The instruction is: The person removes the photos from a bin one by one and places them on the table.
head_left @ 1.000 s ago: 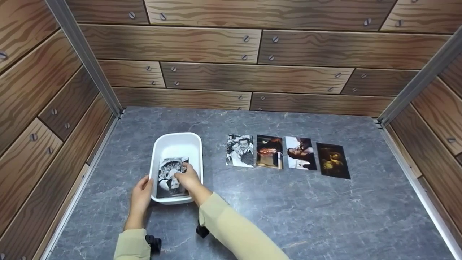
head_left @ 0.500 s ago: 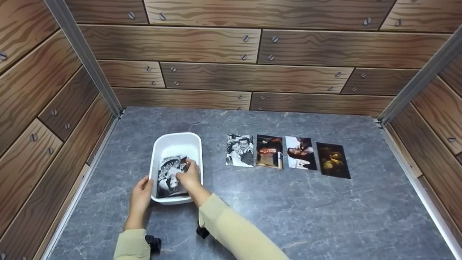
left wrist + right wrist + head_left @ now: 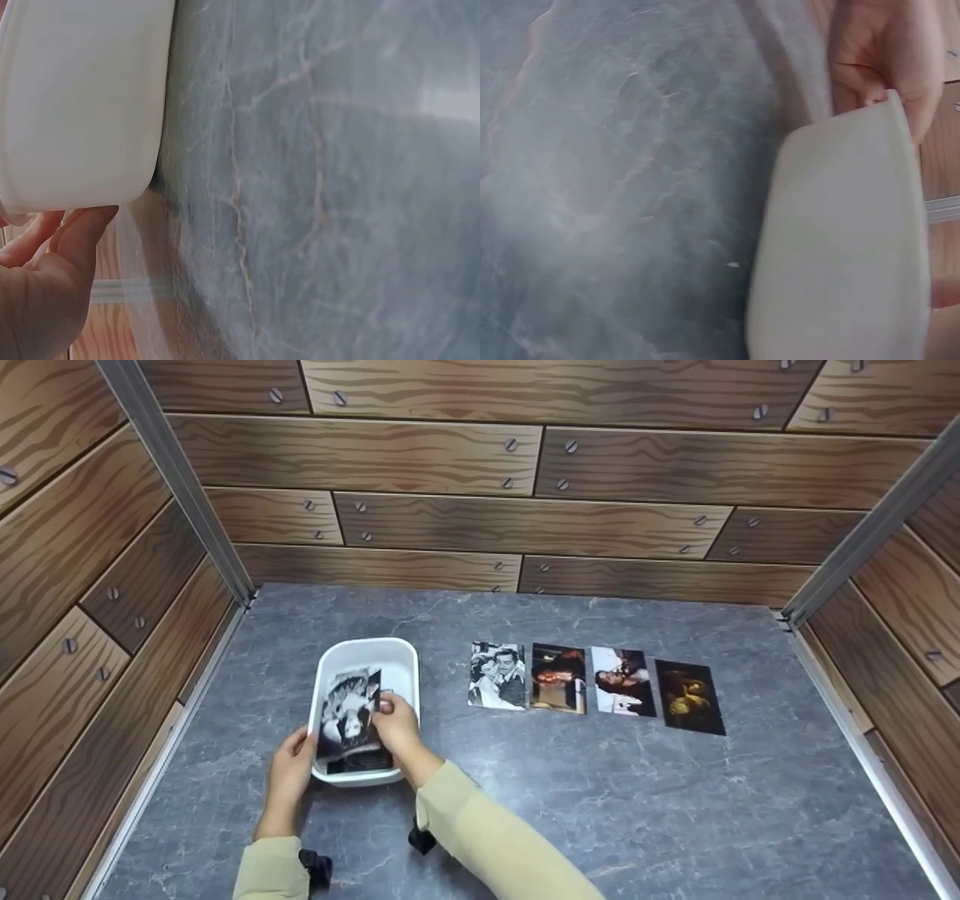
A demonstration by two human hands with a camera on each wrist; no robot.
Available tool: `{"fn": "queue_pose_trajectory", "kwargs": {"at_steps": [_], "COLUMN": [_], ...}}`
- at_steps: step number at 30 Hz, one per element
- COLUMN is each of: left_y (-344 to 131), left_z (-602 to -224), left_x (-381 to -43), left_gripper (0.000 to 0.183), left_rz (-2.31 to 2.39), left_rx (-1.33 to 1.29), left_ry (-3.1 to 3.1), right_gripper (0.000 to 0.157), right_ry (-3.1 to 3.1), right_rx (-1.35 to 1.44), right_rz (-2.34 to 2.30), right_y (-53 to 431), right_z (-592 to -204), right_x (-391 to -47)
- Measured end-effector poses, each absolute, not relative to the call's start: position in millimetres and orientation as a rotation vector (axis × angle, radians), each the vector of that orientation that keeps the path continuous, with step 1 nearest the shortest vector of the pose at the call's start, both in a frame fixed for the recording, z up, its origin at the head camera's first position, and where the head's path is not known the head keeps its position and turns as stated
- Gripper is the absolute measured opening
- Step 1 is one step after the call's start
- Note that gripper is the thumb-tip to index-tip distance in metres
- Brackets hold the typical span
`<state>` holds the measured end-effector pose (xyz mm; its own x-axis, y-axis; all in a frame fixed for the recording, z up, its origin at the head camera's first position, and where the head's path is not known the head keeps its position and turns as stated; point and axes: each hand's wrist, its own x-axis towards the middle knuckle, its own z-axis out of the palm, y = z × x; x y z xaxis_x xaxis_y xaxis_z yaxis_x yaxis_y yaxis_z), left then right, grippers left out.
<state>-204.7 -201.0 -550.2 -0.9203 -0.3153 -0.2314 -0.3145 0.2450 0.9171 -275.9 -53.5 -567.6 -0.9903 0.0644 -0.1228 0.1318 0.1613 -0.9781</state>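
The thin rectangular photo (image 3: pixel 347 720) has shifted leftward, pinched by the right hand (image 3: pixel 397 729), the left hand (image 3: pixel 291 759) gripping the smooth, round-cornered tub (image 3: pixel 402 666).

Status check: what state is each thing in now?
White tub: upright, open-topped, photos inside.
Top photo: face up, pinched.
Lower photo: mostly covered.
Row of four photos: flat, face up, not overlapping.
Left hand: holding the tub.
Right hand: pinching the top photo.

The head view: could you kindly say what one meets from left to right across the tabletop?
Left hand, white tub, black-and-white photo of two people, orange-toned photo, photo with pale background, dark photo with yellowish patches.
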Motion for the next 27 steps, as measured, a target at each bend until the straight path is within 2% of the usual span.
{"fn": "queue_pose_trajectory", "kwargs": {"at_steps": [4, 6, 11, 19, 22, 27], "left_y": [-200.3, -199.7, -198.1, -197.1, -197.0, -197.8], "left_z": [-550.5, -551.0, -551.9, -557.2, -554.4, -551.3], "left_x": [-205.6, -206.0, -204.5, -200.8, -203.2, -205.6], "left_gripper": [0.049, 0.047, 0.048, 0.05, 0.051, 0.051], "left_rz": [-1.833, -1.832, -1.837, -1.836, -1.827, -1.843], "left_rx": [0.618, 0.603, 0.609, 0.636, 0.615, 0.629], "left_ry": [-2.454, -2.441, -2.434, -2.473, -2.484, -2.46], "right_gripper": [0.036, 0.037, 0.041, 0.04, 0.036, 0.045], "right_ry": [2.294, 2.187, 2.001, 1.719, 1.75, 1.916], "right_rx": [0.147, 0.194, 0.274, 0.061, 0.007, 0.238], "right_rz": [-2.235, -2.308, -2.412, -2.474, -2.383, -2.22], "right_y": [-42.9, -26.3, 32.3, 153.7, 184.3, 189.0], "right_z": [-628.5, -635.8, -618.3, -697.8, -691.4, -611.8], "right_x": [-324.9, -340.8, -342.7, -343.4, -323.7, -260.0]}}
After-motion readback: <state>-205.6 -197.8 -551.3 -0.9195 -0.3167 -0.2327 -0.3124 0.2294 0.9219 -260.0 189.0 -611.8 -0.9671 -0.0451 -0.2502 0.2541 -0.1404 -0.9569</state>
